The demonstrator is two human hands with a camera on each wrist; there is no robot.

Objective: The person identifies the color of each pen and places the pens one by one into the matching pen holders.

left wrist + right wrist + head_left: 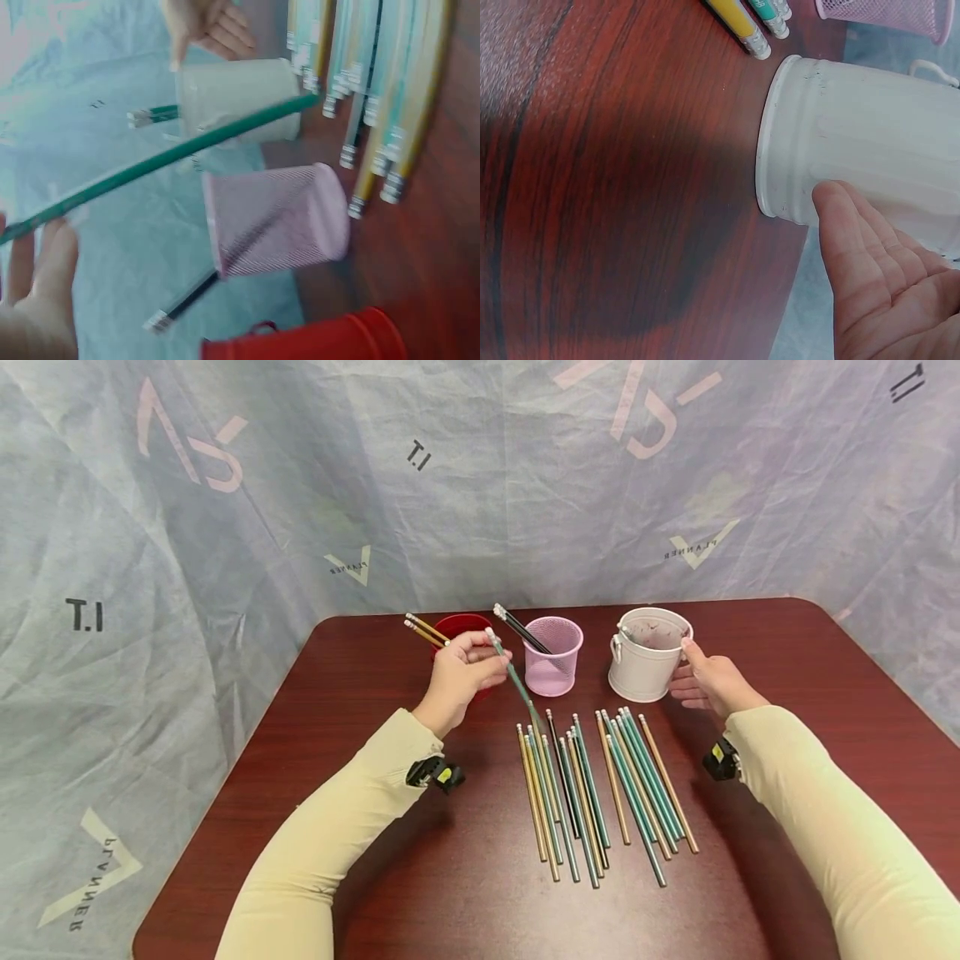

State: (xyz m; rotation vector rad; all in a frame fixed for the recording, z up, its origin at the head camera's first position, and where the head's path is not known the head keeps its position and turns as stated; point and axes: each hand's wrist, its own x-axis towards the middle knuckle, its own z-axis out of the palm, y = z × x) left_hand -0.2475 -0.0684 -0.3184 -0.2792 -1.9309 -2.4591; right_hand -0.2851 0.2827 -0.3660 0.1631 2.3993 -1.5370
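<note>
- Green pencil (517, 681), pinched near its eraser by the left hand (462, 672); the head view shows both hands at work, while the left wrist view shows the pencil's lower end in line with the white bucket (641, 672).
- Only the head view shows two yellow pencils (427, 631) in the red bucket (467, 625); the left wrist view alone catches two green erasers (154, 115) at the white bucket's mouth.
- From the grip, the eraser points to eleven o'clock and the shaft to five, above loose pencils (636, 811).
- The right hand (712, 682), fingers straight, touches the white bucket, thumb at its rim.
- At three o'clock from the left hand, a pink wire-mesh cup (551, 678) holds black pencils (531, 633); the table (300, 752) is reddish, wood-grained.
</note>
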